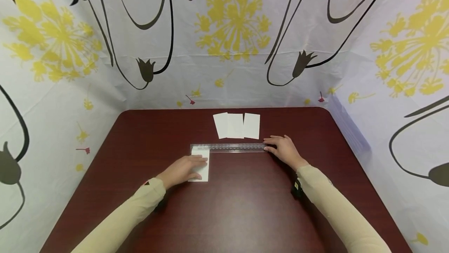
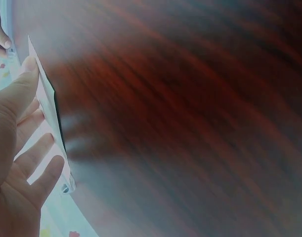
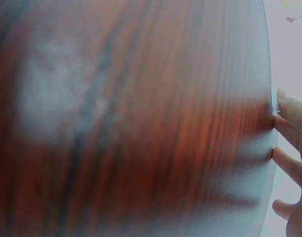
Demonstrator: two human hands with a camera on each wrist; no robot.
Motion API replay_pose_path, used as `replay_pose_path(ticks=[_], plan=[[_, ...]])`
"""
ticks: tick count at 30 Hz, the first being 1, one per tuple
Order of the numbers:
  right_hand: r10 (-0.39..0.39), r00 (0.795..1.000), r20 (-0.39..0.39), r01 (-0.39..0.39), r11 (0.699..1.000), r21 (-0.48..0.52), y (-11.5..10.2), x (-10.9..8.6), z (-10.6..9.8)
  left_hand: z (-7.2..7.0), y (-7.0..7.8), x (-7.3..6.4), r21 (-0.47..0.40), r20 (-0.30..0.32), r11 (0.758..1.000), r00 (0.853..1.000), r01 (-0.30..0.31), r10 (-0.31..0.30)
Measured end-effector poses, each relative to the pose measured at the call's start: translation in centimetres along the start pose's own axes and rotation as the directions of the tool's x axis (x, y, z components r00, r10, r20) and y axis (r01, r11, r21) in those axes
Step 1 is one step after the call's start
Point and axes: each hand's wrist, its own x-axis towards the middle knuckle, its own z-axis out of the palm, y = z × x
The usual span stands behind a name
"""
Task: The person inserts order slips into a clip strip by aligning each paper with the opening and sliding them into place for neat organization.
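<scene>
Cream sleeves (image 1: 122, 214) reach across the table (image 1: 242, 210). The left hand (image 1: 182, 170), fingers straight, rests on a white card (image 1: 205, 174) nearer the left edge; the right hand (image 1: 285, 151) pinches a clear ruler (image 1: 235, 147) parallel to the far edge, overlapping the card. Three more cards (image 1: 235, 126) lie beyond.

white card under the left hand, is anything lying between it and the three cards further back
Yes: the clear plastic ruler lies crosswise between the white card and the three cards, its left end at the white card's far edge.
</scene>
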Motion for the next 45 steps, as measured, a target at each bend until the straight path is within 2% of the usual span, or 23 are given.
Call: replay_pose_path(ticks=[8, 16, 21, 26, 36, 45], plan=[[0.005, 1.000, -0.008, -0.005, 1.000, -0.006, 0.1, 0.0, 0.0, 0.4, 0.3, 0.4, -0.002, -0.016, 1.000, 1.000, -0.007, 0.007], [0.008, 1.000, 0.006, -0.008, 1.000, -0.009, 0.2, -0.1, -0.4, 0.1, 0.7, 0.9, 0.002, 0.010, 1.000, 1.000, 0.014, -0.014], [0.008, 1.000, -0.011, -0.008, 1.000, -0.008, 0.3, -0.1, -0.4, 0.1, 0.7, 1.2, -0.003, -0.001, 1.000, 1.000, 0.001, -0.001], [0.015, 1.000, 0.009, -0.015, 1.000, -0.011, 0.3, 0.0, -0.1, 0.3, 0.6, 1.2, -0.001, -0.003, 1.000, 1.000, -0.014, 0.014], [0.008, 1.000, 0.011, -0.007, 1.000, -0.016, 0.3, 0.2, 0.2, 0.5, 0.7, 1.4, -0.005, 0.007, 1.000, 1.000, -0.002, 0.002], [0.017, 1.000, 0.022, -0.017, 1.000, -0.005, 0.2, 0.2, 0.1, 0.6, 0.9, 1.9, -0.015, -0.002, 1.000, 1.000, -0.016, 0.016]])
